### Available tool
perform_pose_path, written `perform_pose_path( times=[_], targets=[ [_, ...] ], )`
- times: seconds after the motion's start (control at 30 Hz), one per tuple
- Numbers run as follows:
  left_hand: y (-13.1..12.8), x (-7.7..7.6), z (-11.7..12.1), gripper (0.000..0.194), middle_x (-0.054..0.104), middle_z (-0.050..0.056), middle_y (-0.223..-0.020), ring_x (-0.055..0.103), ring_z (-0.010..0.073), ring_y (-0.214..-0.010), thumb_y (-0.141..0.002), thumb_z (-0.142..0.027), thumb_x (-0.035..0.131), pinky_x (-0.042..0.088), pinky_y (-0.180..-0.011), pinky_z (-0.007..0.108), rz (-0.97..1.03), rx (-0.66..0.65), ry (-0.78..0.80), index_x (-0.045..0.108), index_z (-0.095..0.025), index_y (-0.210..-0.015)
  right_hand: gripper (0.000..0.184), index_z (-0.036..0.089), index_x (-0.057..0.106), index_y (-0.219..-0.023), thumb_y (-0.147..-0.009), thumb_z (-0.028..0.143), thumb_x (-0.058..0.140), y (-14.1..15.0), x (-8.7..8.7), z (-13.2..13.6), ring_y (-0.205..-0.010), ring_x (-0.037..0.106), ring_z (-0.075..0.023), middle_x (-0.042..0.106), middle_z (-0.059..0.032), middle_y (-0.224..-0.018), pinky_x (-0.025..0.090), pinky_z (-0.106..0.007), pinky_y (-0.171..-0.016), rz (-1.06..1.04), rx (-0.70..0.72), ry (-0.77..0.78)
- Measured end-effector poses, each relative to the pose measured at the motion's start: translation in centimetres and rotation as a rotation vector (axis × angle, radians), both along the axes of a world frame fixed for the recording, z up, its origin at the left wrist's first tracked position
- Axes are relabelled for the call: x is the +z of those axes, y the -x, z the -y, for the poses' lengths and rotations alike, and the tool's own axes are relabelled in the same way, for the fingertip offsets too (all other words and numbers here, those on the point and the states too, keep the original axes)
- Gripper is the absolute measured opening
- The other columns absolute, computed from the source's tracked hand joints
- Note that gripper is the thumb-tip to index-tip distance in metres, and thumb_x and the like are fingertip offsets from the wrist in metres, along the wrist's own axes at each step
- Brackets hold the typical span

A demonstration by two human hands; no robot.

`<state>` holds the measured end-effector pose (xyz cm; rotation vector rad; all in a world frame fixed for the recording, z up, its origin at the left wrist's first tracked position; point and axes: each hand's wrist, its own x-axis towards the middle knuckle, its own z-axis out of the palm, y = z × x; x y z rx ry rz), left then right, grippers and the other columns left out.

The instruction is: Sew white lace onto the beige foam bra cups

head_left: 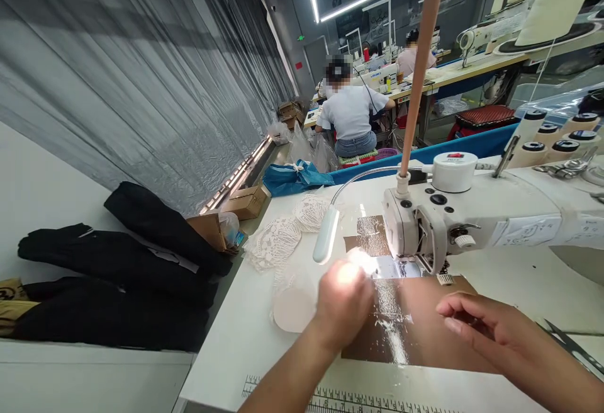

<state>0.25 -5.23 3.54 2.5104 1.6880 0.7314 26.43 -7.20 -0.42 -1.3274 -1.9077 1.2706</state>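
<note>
My left hand [344,303] is closed under the bright lamp, just left of the white sewing machine's [472,205] needle area. Whatever its fingers hold, if anything, is hidden. My right hand [491,331] hovers at or just over the right part of a brown sheet [434,331], thumb and forefinger slightly apart and nothing visible between them. Glare crosses the brown sheet, which lies in front of the presser foot. Left of my left hand are a pale beige rounded piece [293,309] and white lace pieces [278,243].
A small lamp [326,237] on a bent neck hangs over the table. A ruler scale [363,401] runs along the front edge; dark scissors [573,350] lie at right. Thread spools [533,155] stand behind the machine. Black garments [127,262] are at left; a seated person [352,114] works beyond.
</note>
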Motion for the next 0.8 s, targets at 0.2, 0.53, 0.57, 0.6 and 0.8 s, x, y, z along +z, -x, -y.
perform_pose_path(
  times=[0.2, 0.53, 0.57, 0.6, 0.8],
  targets=[
    [-7.0, -5.1, 0.1, 0.016, 0.053, 0.006, -0.061, 0.049, 0.0197, -0.059, -0.081, -0.011, 0.048, 0.041, -0.056, 0.033, -0.351, -0.166, 0.034, 0.056, -0.015, -0.069, 0.032, 0.028, 0.067, -0.094, -0.095, 0.025, 0.036, 2.4, 0.9, -2.4, -0.08, 0.068, -0.0227, 0.072, -0.0023, -0.083, 0.053, -0.034, -0.071, 0.249, 0.077, -0.304],
    [-3.5, -2.7, -0.4, 0.022, 0.067, 0.008, -0.091, 0.061, 0.0175, -0.08, -0.092, -0.016, 0.044, 0.05, -0.072, 0.029, 0.005, -0.333, 0.242, 0.064, -0.015, -0.081, 0.034, 0.02, 0.067, -0.081, -0.074, 0.002, 0.04, 4.2, -2.9, -1.6, -0.069, 0.067, -0.0202, 0.07, -0.0085, -0.09, 0.051, -0.03, -0.057, 0.525, 0.08, -0.703],
    [-3.4, -3.0, -0.6, 0.022, 0.068, 0.009, -0.099, 0.062, 0.0189, -0.085, -0.093, -0.017, 0.043, 0.051, -0.075, 0.031, 0.038, -0.337, 0.228, 0.065, -0.016, -0.089, 0.035, 0.021, 0.068, -0.083, -0.072, 0.001, 0.041, 4.2, -3.1, -1.7, -0.068, 0.067, -0.0194, 0.07, -0.0081, -0.092, 0.05, -0.028, -0.057, 0.537, 0.072, -0.728],
    [-3.3, -3.4, -0.8, 0.024, 0.068, 0.009, -0.105, 0.062, 0.0204, -0.087, -0.093, -0.018, 0.043, 0.052, -0.077, 0.033, 0.058, -0.342, 0.21, 0.066, -0.016, -0.096, 0.037, 0.021, 0.068, -0.085, -0.07, 0.0, 0.042, 4.3, -3.2, -1.8, -0.066, 0.066, -0.0185, 0.071, -0.0077, -0.092, 0.049, -0.028, -0.056, 0.552, 0.062, -0.751],
    [-3.2, -4.9, -2.6, 0.027, 0.07, 0.012, -0.101, 0.062, 0.0235, -0.089, -0.094, -0.02, 0.042, 0.055, -0.078, 0.038, 0.073, -0.374, 0.133, 0.066, -0.015, -0.105, 0.05, 0.019, 0.07, -0.096, -0.067, -0.007, 0.039, 5.0, -2.9, -2.7, -0.054, 0.062, -0.0163, 0.073, -0.0085, -0.093, 0.044, -0.026, -0.044, 0.64, -0.028, -0.858]
  ],
)
